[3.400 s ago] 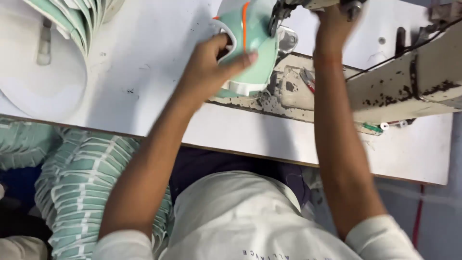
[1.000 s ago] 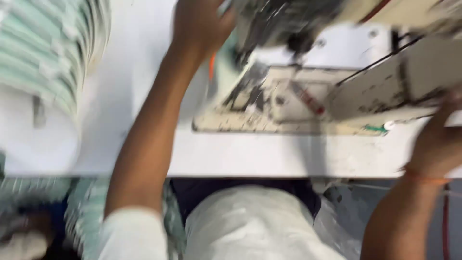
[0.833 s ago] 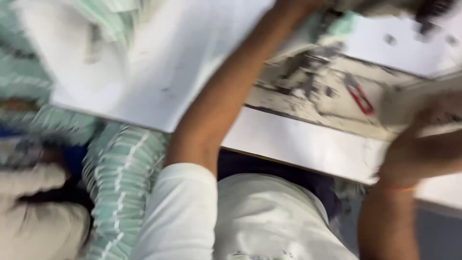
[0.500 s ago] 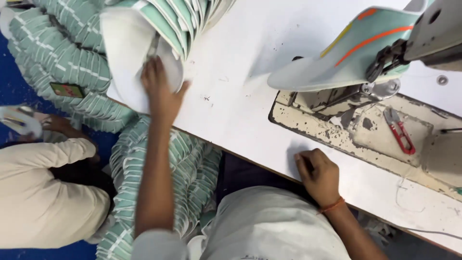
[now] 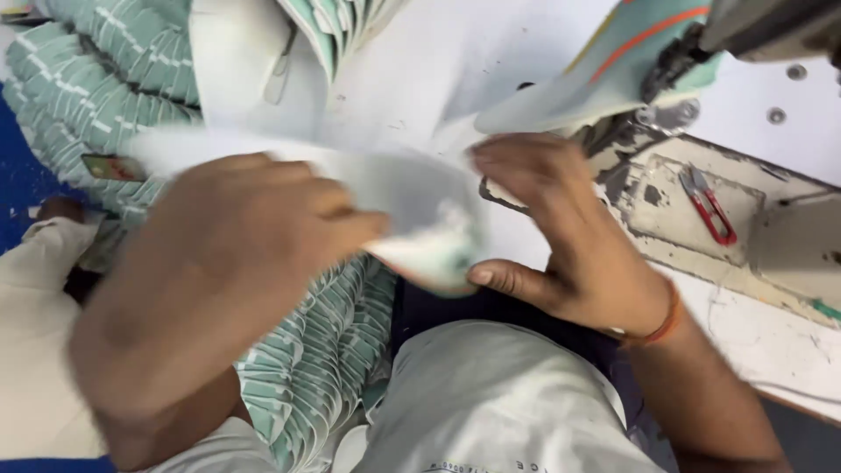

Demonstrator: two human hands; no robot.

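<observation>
Head view: both hands (left (image 5: 236, 263), right (image 5: 561, 236)) grip white piece (image 5: 420, 210).

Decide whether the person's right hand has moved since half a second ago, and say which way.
Yes. The right hand has left the white table's near edge and risen toward the sewing machine, meeting the white fabric piece.

piece: a flat white fabric panel (image 5: 412, 197) with a mint-green underside, blurred in the picture
pose: lying roughly level, its long side running across the view, its right end curling downward
state: held off the table, pinched by the left hand (image 5: 232, 254) from above and the right hand (image 5: 561, 232) at its right end
place: above the table edge, over the person's lap
detail: exact outline too blurred to tell
</observation>
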